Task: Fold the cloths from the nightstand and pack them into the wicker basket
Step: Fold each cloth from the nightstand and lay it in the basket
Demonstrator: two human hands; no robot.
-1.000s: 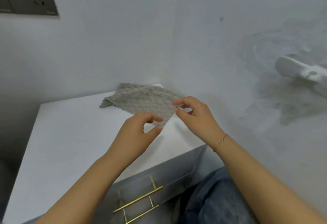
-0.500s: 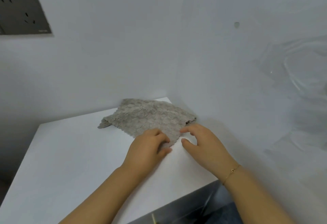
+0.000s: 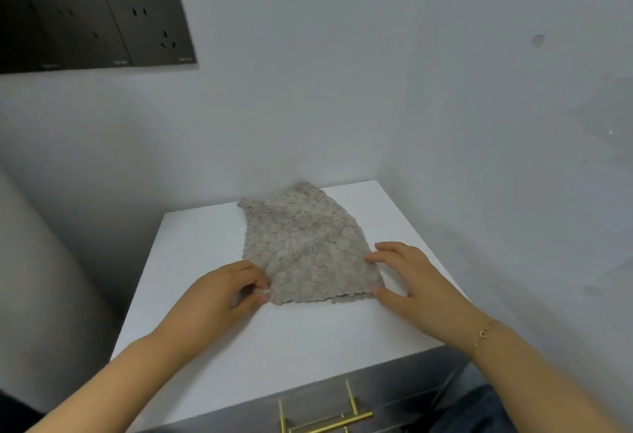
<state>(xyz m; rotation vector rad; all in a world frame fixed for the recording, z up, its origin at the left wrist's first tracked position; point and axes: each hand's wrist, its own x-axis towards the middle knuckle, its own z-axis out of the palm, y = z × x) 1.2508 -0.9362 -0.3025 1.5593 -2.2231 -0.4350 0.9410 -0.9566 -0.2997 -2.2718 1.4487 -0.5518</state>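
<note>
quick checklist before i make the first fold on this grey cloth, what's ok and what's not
1. Grey cloth lies on the nightstand: ok.
2. Cloth spread flat: not ok, far edge looks bunched.
3. Left hand pinches the near left corner: ok.
4. Right hand at the near right corner: ok, though a firm grip cannot be told.
5. Room on the top to fold: ok.
6. Wicker basket within reach: cannot tell, not in view.

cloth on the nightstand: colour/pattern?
Grey-beige cloth, bumpy scale-like texture, scalloped edge; head view.
</note>
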